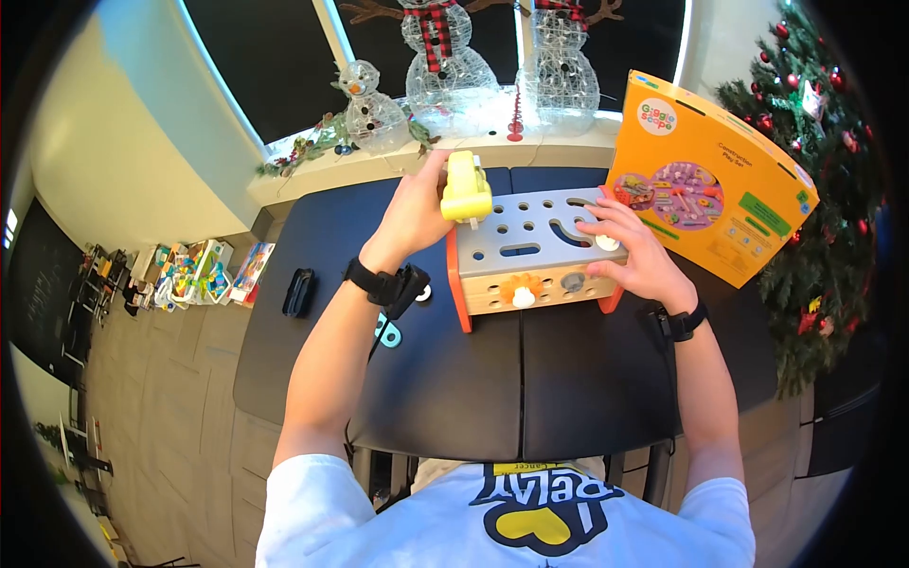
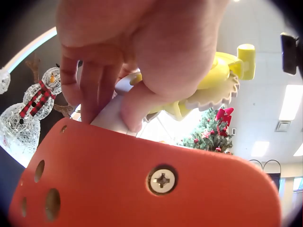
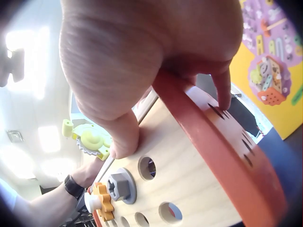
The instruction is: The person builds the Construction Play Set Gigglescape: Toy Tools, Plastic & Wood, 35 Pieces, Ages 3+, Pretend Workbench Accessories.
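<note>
My left hand (image 1: pixel 415 213) grips a yellow toy circular saw (image 1: pixel 464 187) with a grey toothed blade, over the left end of a toy workbench (image 1: pixel 488 242). In the left wrist view its thumb and fingertips come right down to the top edge of the red side panel (image 2: pixel 113 175). At the other end, my right hand (image 1: pixel 653 265) holds the workbench, thumb on the wooden front and fingers spread over the grey top and red side. An orange gear (image 1: pixel 523 287) with a white peg and a grey bolt (image 3: pixel 120 185) sit in the front panel.
An orange toy box (image 1: pixel 701 189) stands at the back right, beside a decorated tree (image 1: pixel 814 246). On the black table (image 1: pixel 436 398), left of the workbench, lie a black case (image 1: pixel 298 292) and a teal piece (image 1: pixel 388 333). Lit snowmen (image 1: pixel 445 66) line the windowsill.
</note>
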Motion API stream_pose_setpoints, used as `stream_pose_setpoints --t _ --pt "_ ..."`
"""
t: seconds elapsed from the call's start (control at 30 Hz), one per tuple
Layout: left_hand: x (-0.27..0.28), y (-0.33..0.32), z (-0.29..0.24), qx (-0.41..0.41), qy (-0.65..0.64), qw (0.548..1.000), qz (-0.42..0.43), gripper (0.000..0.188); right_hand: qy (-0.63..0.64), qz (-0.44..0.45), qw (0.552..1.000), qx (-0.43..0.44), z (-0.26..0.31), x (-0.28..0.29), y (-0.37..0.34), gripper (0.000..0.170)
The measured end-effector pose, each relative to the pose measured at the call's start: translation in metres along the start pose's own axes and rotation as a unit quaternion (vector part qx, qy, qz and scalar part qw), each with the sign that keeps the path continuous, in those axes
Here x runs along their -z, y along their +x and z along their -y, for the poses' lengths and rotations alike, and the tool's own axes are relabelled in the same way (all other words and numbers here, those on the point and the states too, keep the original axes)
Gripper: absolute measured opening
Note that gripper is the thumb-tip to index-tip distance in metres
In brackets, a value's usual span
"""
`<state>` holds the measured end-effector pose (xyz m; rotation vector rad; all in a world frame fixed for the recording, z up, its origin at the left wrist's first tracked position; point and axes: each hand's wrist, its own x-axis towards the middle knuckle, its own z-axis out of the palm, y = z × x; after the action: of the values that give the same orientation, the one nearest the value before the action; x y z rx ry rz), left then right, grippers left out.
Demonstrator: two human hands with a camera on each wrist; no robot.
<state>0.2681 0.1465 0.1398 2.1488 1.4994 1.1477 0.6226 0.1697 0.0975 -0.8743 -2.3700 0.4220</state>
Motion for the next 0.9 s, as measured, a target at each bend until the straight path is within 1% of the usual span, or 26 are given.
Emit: stream_pose_setpoints --t 0.07,0.17,0.27,0.3,0.37,0.4,0.43,0.5,0.6,0.7,0.73,0.83,0.9 --pt "0.004 -0.005 0.003 0.015 -0.056 0.998 0.001 0.058 0.0 0.001 1.0 0.003 0.0 0.0 0.001 0.057" --pt "0.015 -0.019 0.023 0.027 -0.008 0.999 0.018 0.05 0.002 0.006 1.0 0.008 -0.002 0.002 0.0 0.057" --pt "0.039 -0.044 0.056 0.097 0.025 0.994 0.035 0.038 0.007 0.011 1.0 0.012 -0.005 0.002 0.002 0.058" --pt "0.049 -0.056 0.068 0.123 0.094 0.987 0.05 0.037 0.006 0.013 1.0 0.012 -0.005 0.003 0.002 0.058" --pt "0.062 -0.082 0.093 0.171 0.22 0.957 0.083 0.038 0.015 0.018 1.0 0.004 -0.002 0.003 0.005 0.059" --pt "0.067 -0.099 0.111 0.168 0.259 0.947 0.095 0.043 0.016 0.023 1.0 -0.002 -0.002 0.004 0.007 0.059" --pt "0.072 -0.113 0.119 0.204 0.28 0.931 0.115 0.044 0.016 0.028 0.999 -0.009 -0.004 0.005 0.007 0.059" --pt "0.081 -0.137 0.135 0.228 0.269 0.927 0.128 0.045 0.019 0.027 0.999 0.005 -0.01 0.005 0.009 0.059" --pt "0.09 -0.157 0.127 0.287 0.233 0.919 0.133 0.043 0.03 0.026 0.999 0.026 -0.016 0.006 0.012 0.059" --pt "0.09 -0.169 0.129 0.299 0.204 0.922 0.137 0.04 0.034 0.029 0.999 0.021 -0.018 0.005 0.014 0.059" --pt "0.088 -0.173 0.132 0.288 0.195 0.929 0.126 0.036 0.037 0.032 0.999 0.018 -0.019 0.005 0.015 0.059" --pt "0.082 -0.172 0.134 0.275 0.212 0.929 0.125 0.032 0.041 0.038 0.998 0.013 -0.02 0.006 0.017 0.06" --pt "0.075 -0.167 0.129 0.246 0.196 0.945 0.088 0.031 0.045 0.041 0.998 0.016 -0.022 0.007 0.018 0.061"
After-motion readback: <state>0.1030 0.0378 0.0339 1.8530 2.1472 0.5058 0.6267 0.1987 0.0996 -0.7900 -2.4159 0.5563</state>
